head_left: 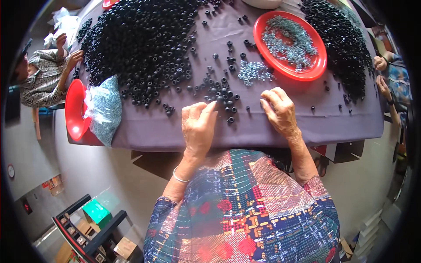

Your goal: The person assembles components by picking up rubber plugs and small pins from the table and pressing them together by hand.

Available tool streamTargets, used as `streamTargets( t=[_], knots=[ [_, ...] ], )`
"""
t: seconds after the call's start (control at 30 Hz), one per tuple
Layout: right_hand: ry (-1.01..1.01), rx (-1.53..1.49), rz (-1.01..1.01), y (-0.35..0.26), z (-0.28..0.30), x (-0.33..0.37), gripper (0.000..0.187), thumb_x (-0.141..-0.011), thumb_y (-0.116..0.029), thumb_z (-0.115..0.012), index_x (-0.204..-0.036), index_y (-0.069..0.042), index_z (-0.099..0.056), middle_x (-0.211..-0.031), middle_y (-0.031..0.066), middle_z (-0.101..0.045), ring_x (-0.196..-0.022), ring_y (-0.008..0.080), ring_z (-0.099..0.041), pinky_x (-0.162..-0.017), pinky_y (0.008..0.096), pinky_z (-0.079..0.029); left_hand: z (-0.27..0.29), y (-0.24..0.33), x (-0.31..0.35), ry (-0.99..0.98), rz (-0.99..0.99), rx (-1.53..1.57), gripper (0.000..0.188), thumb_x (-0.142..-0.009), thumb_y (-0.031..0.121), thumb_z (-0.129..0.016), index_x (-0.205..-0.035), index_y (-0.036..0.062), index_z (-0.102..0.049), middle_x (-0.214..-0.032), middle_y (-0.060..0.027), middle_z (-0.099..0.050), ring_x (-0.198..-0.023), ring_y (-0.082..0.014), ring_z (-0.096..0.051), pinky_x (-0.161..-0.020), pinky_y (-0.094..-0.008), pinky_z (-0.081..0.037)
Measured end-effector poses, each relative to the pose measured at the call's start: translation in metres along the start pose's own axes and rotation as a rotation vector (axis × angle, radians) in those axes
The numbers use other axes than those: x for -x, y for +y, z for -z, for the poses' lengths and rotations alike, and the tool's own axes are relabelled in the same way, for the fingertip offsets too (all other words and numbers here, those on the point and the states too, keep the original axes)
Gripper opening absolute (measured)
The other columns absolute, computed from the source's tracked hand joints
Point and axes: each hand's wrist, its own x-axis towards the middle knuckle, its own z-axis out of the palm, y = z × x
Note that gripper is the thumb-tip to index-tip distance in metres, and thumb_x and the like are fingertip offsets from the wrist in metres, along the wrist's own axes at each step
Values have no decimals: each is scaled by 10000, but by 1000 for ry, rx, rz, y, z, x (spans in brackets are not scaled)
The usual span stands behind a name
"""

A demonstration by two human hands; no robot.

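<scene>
Near the table's front edge, my left hand is closed, its thumb and forefinger pressed together beside a small cluster of black round cap-like parts. What its fingertips hold, if anything, is too small to make out. To the right, my right hand hovers over the cloth with curled fingers and a pinched thumb; its contents are hidden too. Just beyond it lies a small heap of shiny silver pieces, apparently screws. More such pieces fill part of a red round plate farther back.
A large mound of black caps covers the back left of the purple tablecloth. Small dark parts are heaped at right. A clear bag of silver pieces leans by a red bowl. Other people sit at both sides.
</scene>
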Motion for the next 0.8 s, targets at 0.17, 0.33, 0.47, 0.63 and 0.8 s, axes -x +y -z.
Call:
streamTargets(
  t=[0.17, 0.33, 0.47, 0.63, 0.8],
  knots=[
    [83, -13, 37, -3, -11, -21, 146, -740, -22, -659, -868, -47, -595, -790, 94, -538, -722, 260, -568, -661, 359, -473, -6, -5, 1, -36, 77, 96, 287, -693, 37, -728, -970, 65, -658, -910, -96, -606, -861, -272, -565, -745, -343, -477],
    [12, 223, 22, -6, -30, -36, 157, -749, -111, -656, -880, -75, -577, -830, 81, -532, -814, 264, -552, -689, 383, -442, -9, -10, -1, -27, 90, 112, 252, -711, 30, -721, -951, 42, -649, -902, -100, -617, -806, -243, -604, -721, -313, -492],
    [11, 227, 33, -3, -28, -31, 158, -745, -118, -661, -872, -74, -578, -844, 88, -536, -820, 274, -551, -702, 389, -446, -2, -5, -2, 6, 231, 342, 205, -774, 24, -692, -972, 13, -638, -896, -71, -637, -739, -124, -614, -614, -220, -493],
    [-15, 153, 41, -1, -20, -26, 143, -751, -70, -652, -857, -56, -556, -812, 99, -524, -766, 281, -552, -678, 389, -450, 8, -11, -2, -117, 809, 1374, 198, -856, 42, -617, -1048, -4, -601, -977, -109, -644, -825, -147, -641, -617, -221, -517],
    [14, -59, -42, -3, -16, -23, 152, -737, 9, -648, -829, -25, -533, -747, 110, -519, -656, 246, -554, -604, 341, -456, 7, -10, 2, -191, 923, 1774, 219, -865, 21, -589, -1083, 1, -583, -1036, -136, -633, -851, -171, -648, -640, -231, -547]
  ],
)
